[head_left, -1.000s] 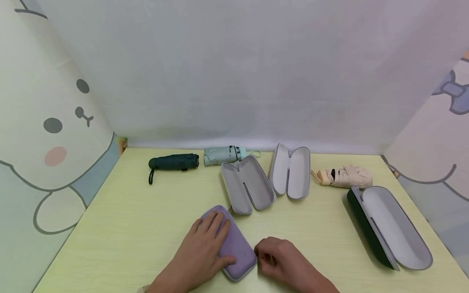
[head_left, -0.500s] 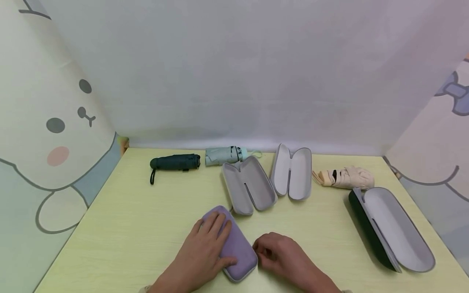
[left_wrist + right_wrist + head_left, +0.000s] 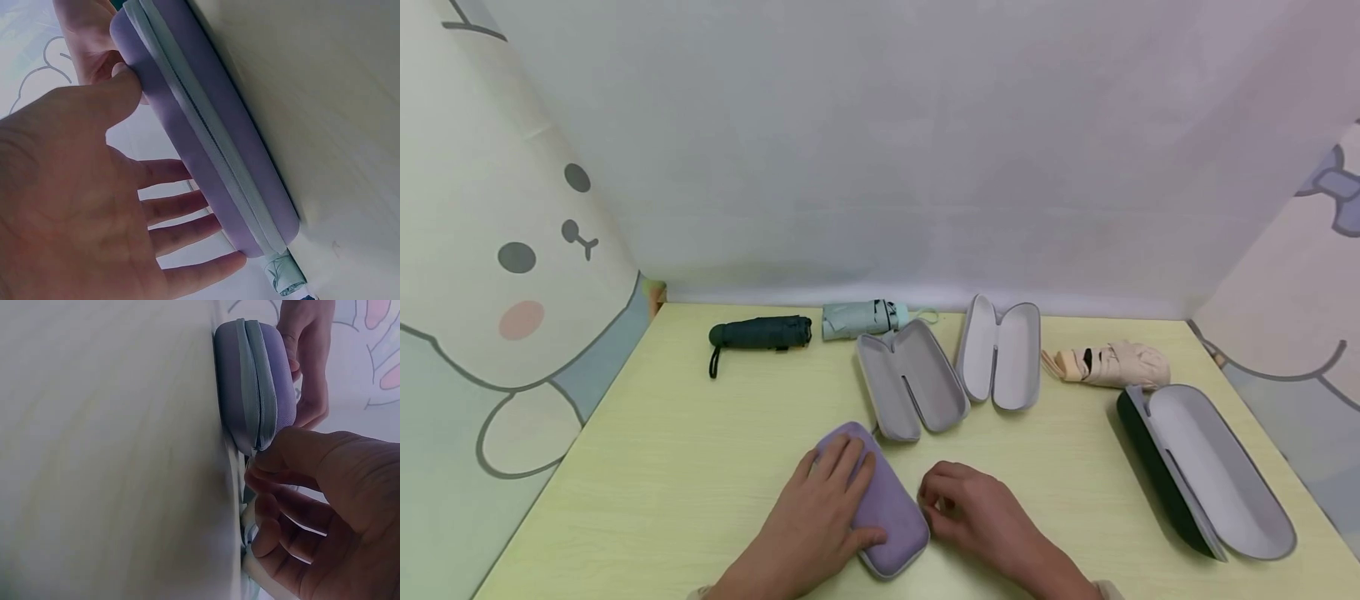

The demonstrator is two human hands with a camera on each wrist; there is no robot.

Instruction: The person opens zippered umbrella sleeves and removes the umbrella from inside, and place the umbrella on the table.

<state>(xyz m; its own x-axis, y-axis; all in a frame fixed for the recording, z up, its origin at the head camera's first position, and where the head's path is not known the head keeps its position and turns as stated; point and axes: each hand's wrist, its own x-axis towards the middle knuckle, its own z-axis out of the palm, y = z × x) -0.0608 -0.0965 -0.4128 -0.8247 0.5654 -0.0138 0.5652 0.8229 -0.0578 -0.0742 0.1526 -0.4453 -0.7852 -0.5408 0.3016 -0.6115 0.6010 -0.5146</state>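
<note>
A purple zippered case (image 3: 891, 517) with a pale grey zip band lies slantwise on the table. My left hand (image 3: 823, 508) rests on its top with fingers fairly straight and spread; in the left wrist view the thumb presses its upper face. At the case's right edge is my right hand (image 3: 977, 512), fingers curled. In the right wrist view its thumb and forefinger pinch the zip pull (image 3: 253, 452), mostly hidden by the fingertips, at the zip line. The zip band (image 3: 206, 128) runs closed along the side seen in the left wrist view.
Two open grey cases (image 3: 921, 379) (image 3: 1000, 354) lie behind the purple one. A larger open dark case (image 3: 1210, 475) sits at right. Folded umbrellas lie along the back: dark green (image 3: 763, 332), mint (image 3: 861, 319) and beige (image 3: 1116, 364).
My right hand has slid a little way up along the case's right edge, away from me. My left hand stays on the case, and the view has shifted slightly.
</note>
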